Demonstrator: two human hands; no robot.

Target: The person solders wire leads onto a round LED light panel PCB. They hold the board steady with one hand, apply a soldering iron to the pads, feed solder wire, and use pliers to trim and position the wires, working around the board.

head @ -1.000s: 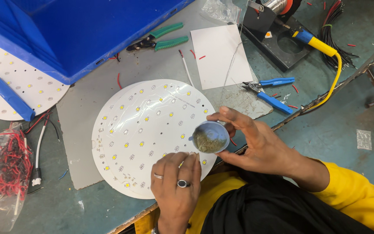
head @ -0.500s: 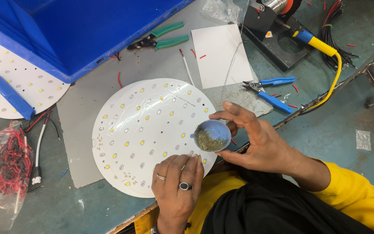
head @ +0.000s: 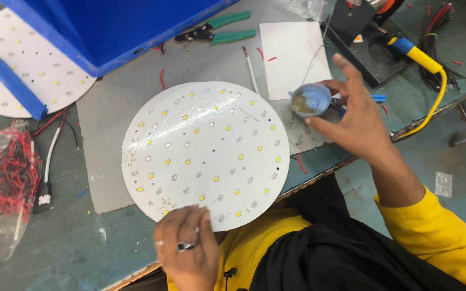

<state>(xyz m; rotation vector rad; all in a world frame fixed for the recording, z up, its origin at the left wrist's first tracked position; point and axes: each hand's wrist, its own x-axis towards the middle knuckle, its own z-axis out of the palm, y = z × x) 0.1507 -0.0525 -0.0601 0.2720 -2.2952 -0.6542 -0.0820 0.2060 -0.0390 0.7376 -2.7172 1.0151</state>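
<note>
1. Teal tabletop (head: 432, 215) w/ a grey mat (head: 109, 108) on it, seen from above; person in yellow sleeves sits at the near edge.
2. Change: a sec ago the small blue cup sat low over the round white LED board's right edge, close to the left hand. Now it has been carried up and right, clear of the board. Board face is uncovered, so work has shifted off it for the moment.
3. Right hand (head: 360, 121): fingers curled, pinching the small blue cup (head: 310, 100), which holds a dull yellowish paste.
4. Left hand (head: 185, 253): flat, fingers together, pressing the LED board's (head: 206, 153) near rim.
5. Beyond the right hand: soldering iron w/ yellow handle (head: 416, 54), white card (head: 293, 51). Green-handled pliers (head: 219, 29) and blue bin (head: 109, 27) lie far beyond the left hand.
</note>
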